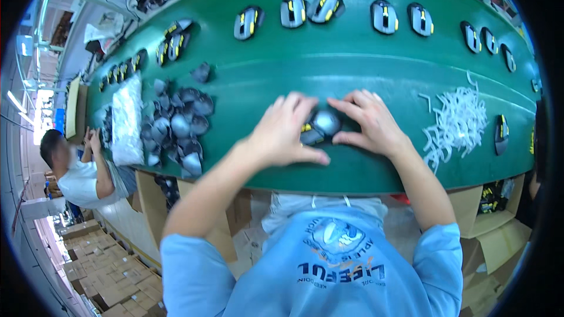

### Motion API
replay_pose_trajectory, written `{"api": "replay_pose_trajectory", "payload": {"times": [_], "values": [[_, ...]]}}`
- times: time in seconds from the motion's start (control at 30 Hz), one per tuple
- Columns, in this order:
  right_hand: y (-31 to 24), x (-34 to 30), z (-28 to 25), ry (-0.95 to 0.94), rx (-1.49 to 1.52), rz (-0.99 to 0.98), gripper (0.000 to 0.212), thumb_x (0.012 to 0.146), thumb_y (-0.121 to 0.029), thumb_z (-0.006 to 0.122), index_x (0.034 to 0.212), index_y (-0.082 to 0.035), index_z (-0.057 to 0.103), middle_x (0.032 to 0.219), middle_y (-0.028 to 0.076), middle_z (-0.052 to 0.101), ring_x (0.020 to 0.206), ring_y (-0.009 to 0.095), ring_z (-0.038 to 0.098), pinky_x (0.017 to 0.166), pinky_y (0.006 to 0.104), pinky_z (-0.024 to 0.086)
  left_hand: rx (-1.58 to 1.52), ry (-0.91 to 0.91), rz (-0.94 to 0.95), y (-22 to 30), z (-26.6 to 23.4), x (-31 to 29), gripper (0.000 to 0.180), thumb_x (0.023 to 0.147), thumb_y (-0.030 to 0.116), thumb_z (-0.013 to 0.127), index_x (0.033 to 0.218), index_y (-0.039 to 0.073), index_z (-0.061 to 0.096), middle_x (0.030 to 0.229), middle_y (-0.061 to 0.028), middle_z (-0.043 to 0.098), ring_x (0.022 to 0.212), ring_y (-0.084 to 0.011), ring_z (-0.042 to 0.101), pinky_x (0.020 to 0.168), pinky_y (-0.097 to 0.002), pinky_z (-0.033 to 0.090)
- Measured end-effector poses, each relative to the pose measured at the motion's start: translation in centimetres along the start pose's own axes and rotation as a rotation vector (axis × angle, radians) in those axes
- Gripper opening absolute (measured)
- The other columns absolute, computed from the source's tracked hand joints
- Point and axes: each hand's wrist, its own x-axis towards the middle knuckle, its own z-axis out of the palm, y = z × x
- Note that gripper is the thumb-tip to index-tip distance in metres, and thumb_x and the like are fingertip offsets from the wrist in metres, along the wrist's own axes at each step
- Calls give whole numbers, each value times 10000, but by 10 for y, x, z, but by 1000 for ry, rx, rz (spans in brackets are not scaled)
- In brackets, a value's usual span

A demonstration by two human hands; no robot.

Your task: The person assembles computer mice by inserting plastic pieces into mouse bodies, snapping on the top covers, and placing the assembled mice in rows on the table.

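A mouse-shaped part point(320, 127) with a shiny grey shell and black and yellow sides rests at the table's near middle, between my hands. My left hand point(285, 129) curves round its left side, fingers on the far side and thumb on the near side, slightly blurred. From the right, my right hand point(374, 124) grips the shell's edge between thumb and bent fingers. Its underside and part of its left side are hidden by my left hand. To the left lies a heap of loose grey shells point(179, 123). A tangle of clear, curved plastic strips point(455, 123) lies to the right.
On the green table point(341, 70), several similar parts point(385, 17) line the far side. One more point(501, 135) stands right of the strips. A white plastic bag point(127, 120) lies beyond the shells. At far left sits another person point(88, 167). Cardboard boxes point(493, 223) flank me below.
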Motion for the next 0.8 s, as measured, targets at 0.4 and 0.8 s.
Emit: {"api": "replay_pose_trajectory", "payload": {"times": [0.4, 0.8], "values": [[-28, -45, -65, 239, 268, 72, 388, 835, -211, 888, 1188, -67, 812, 928, 73, 735, 867, 271, 668, 780, 390, 537, 758, 510, -590, -231, -116, 47, 929, 909, 760, 652, 1371, -46, 656, 1292, -280, 694, 1185, -457, 655, 1033, -561, 514], [50, -92, -108, 265, -498, 489, 178, 899, -264, 818, 933, -90, 798, 868, 87, 740, 830, 320, 660, 821, 420, 528, 107, 454, -370, -142, -81, 61, 574, 799, 443, 849, 1161, 7, 758, 1097, -179, 745, 1082, -377, 652, 1002, -503, 464]]}}
